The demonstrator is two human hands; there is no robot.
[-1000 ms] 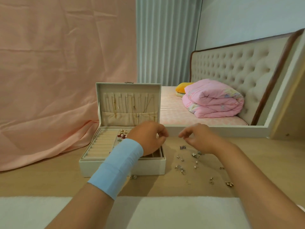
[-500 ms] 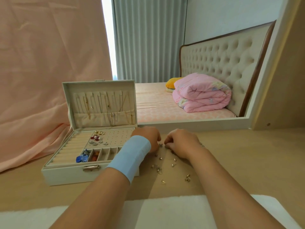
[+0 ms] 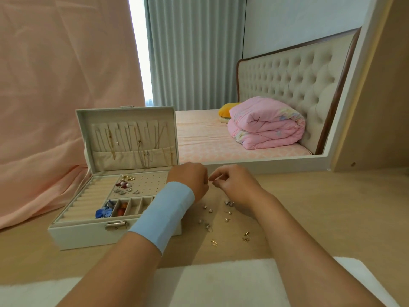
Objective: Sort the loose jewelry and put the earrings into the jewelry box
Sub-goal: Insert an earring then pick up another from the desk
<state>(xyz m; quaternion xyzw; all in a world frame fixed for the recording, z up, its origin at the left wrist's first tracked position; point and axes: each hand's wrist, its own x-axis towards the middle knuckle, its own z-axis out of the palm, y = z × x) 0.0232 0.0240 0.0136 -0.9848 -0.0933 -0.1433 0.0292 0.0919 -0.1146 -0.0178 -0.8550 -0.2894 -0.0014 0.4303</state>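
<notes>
While both hands meet in the air just right of the open jewelry box (image 3: 77,238), the step in hand reads as pick-and-prep of one earring; placement is not done yet. Left hand (image 3: 190,182), blue wristband (image 3: 163,216) on the wrist, shows only its back. Its fingers curl away from the camera, so I can't tell what they pinch, if anything. Right hand (image 3: 238,185) has curled fingers, with thumb and forefinger tips drawn together right against the left hand's fingertips. Anything between them is too small to make out. Loose earrings (image 3: 221,218), small silver and gold studs, lie scattered on the tabletop (image 3: 332,218) below and in front of the right hand, just beside the box's right front corner. Inside the box, a few placed earrings (image 3: 124,185) sit at the left end of the perforated stud panel (image 3: 152,185), and the rest of its holes look free. Lid (image 3: 84,120) stands upright with necklaces (image 3: 141,142) hanging in it. Ring rolls (image 3: 81,202) are on the left, and the small compartments (image 3: 137,206) in front hold a blue piece and a red one. My read is that the job is early to midway. The next move calls for carrying the piece left over the box wall, lining its post up with a free hole and pressing it in. That needs fine alignment, and the left forearm crosses the box's right end, so clear it first.
</notes>
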